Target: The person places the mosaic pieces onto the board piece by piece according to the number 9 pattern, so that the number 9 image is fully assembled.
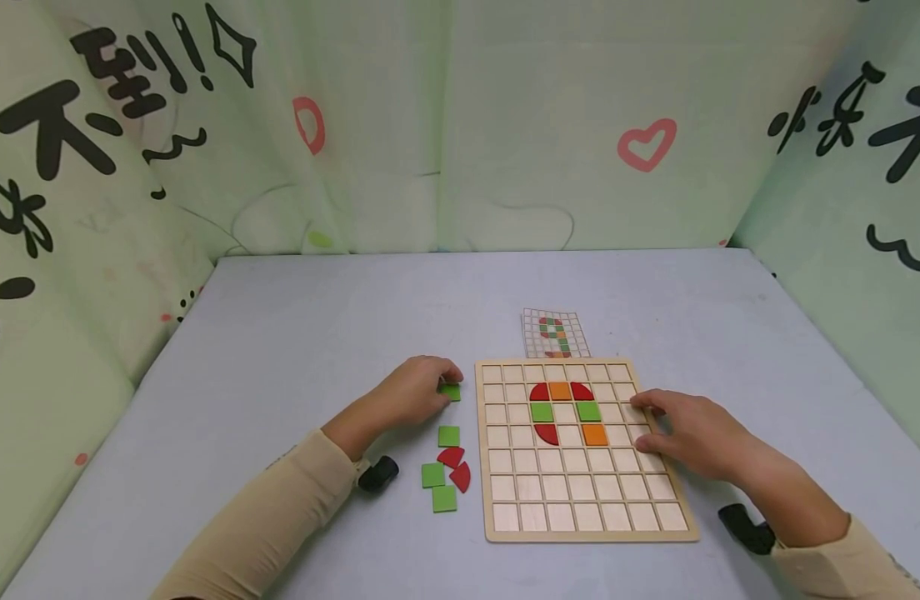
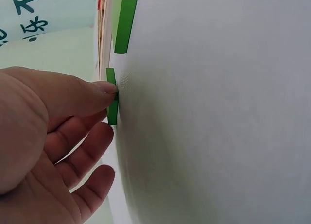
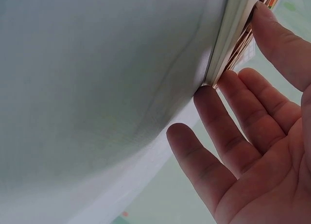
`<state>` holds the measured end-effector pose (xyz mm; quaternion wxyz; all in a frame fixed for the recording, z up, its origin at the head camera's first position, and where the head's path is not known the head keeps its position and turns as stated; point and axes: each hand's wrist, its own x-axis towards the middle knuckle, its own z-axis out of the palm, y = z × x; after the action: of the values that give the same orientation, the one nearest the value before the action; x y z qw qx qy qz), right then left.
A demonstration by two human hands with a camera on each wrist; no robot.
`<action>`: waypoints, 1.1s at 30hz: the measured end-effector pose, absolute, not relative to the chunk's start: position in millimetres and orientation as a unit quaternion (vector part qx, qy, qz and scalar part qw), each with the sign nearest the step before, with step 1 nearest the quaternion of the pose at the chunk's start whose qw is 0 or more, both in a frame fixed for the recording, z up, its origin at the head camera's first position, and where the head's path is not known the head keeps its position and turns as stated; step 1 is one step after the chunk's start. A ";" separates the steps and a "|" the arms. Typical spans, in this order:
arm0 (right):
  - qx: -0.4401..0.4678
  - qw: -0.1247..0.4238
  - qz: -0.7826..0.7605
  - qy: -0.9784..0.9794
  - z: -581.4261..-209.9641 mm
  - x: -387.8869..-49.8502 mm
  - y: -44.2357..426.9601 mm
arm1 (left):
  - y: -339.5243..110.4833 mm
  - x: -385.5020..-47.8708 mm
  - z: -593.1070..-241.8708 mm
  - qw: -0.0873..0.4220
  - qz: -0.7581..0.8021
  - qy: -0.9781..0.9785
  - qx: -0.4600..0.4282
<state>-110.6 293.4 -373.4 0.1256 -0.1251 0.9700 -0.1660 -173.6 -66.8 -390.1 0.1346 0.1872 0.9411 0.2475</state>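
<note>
The left hand (image 1: 417,390) pinches a green square (image 1: 451,392) between thumb and finger, just left of the gridded board (image 1: 576,461); the right hand (image 1: 691,432) (fingers loosely extended, thumb apart) touches the board's right edge

Green tile (image 1: 452,392) in left hand (image 1: 411,392)

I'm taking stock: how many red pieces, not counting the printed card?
5. On the board, the top-left red piece, the top-right one and the bottom-left one; on the table left of it, the farther red piece and the nearer one. None looks hidden.
</note>
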 end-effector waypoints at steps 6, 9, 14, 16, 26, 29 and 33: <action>-0.123 0.125 -0.165 0.971 -373.3 -110.4 292.3 | -69.1 -173.6 -387.8 0.126 0.240 0.943 0.191; -0.121 0.127 -0.164 0.971 -373.6 -110.8 292.5 | -70.5 -174.3 -386.6 0.124 0.230 0.947 0.185; -0.116 0.131 -0.160 0.971 -374.7 -111.4 292.3 | -72.2 -177.6 -386.6 0.111 0.199 0.953 0.198; -0.113 0.132 -0.160 0.972 -374.8 -111.6 292.1 | -72.7 -178.6 -386.7 0.108 0.194 0.954 0.202; -0.113 0.133 -0.162 0.971 -373.2 -111.7 291.6 | -72.9 -180.7 -388.3 0.116 0.199 0.954 0.189; -0.111 0.134 -0.162 0.971 -373.2 -111.6 291.4 | -73.1 -181.1 -388.0 0.119 0.201 0.953 0.191; -0.108 0.135 -0.162 0.971 -373.6 -111.5 291.5 | -73.7 -181.4 -388.2 0.119 0.197 0.953 0.197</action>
<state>-111.5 291.5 -373.6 0.1354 -0.1085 0.9714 -0.1624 -181.4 -73.7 -388.2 0.1194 0.1971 0.9530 0.1966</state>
